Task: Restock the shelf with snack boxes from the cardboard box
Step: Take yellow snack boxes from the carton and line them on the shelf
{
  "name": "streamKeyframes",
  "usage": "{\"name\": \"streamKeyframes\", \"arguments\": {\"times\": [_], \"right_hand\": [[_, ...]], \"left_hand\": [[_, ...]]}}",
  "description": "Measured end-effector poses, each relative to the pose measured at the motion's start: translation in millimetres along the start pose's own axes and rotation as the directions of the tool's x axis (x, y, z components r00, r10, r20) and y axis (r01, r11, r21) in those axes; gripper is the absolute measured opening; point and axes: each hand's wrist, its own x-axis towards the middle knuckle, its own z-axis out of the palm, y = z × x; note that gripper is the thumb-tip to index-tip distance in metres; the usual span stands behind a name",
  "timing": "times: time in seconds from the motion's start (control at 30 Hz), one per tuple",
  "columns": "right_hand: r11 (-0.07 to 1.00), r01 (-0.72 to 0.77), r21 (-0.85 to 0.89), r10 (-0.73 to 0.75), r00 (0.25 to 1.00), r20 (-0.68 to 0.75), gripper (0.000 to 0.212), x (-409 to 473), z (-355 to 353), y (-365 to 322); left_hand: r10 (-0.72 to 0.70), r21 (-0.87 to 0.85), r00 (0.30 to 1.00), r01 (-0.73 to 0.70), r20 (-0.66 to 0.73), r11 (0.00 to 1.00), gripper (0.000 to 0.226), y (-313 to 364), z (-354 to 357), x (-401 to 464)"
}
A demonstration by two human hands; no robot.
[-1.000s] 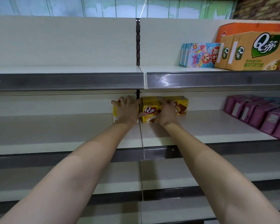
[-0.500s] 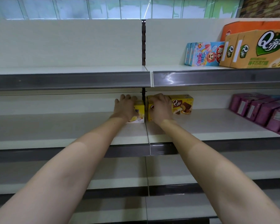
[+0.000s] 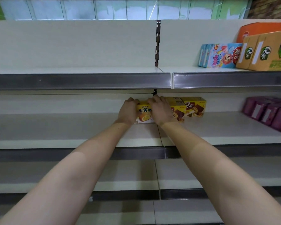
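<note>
A yellow egg-yolk-pie snack box (image 3: 144,113) stands at the back of the middle shelf (image 3: 71,127), near the upright post. My left hand (image 3: 127,111) grips its left end and my right hand (image 3: 161,110) grips its right end, fingers curled over the top. Right beside it stand two yellow chocolate-pie boxes (image 3: 194,106), the nearer one partly hidden by my right hand. The cardboard box is out of view.
Purple boxes (image 3: 266,111) line the right end of the middle shelf. The top shelf (image 3: 217,69) carries blue candy boxes (image 3: 221,56) and large orange cartons (image 3: 264,51). The lower shelves (image 3: 71,174) show only bare board.
My right hand left the chocolate-pie box and moved left onto the egg-yolk-pie box. Both hands now hold that one box against the back wall.
</note>
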Motion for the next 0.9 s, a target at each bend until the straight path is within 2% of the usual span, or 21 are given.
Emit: {"name": "streamKeyframes", "arguments": {"times": [0.1, 0.37, 0.63, 0.73, 0.9], "right_hand": [[0.998, -0.031, -0.049, 0.032, 0.999, 0.015, 0.053, 10, 2, 1], [0.977, -0.097, -0.189, 0.113, 0.991, 0.074, 0.033, 30, 10, -6], [0.988, -0.088, -0.127, 0.099, 0.991, 0.087, 0.035, 39, 12, -6], [0.991, -0.107, -0.076, 0.114, 0.988, 0.1, 0.041, 33, 13, -8], [1.0, -0.013, 0.008, 0.013, 1.0, 0.009, 0.049, 22, 12, -27]], "left_hand": [[-0.006, 0.017, 1.0, 0.006, -0.013, 1.0, 0.03, -1, 9, 9], [0.02, 0.026, 0.999, -0.02, -0.028, 0.999, 0.026, -9, 32, 34], [-0.011, -0.067, 1.0, 0.01, -0.019, 0.998, 0.026, -13, 35, 42], [-0.104, -0.165, 0.994, 0.108, 0.033, 0.98, 0.043, -13, 27, 38], [-0.174, -0.037, 0.981, 0.178, 0.08, 0.983, 0.041, -30, -7, 17]]}}
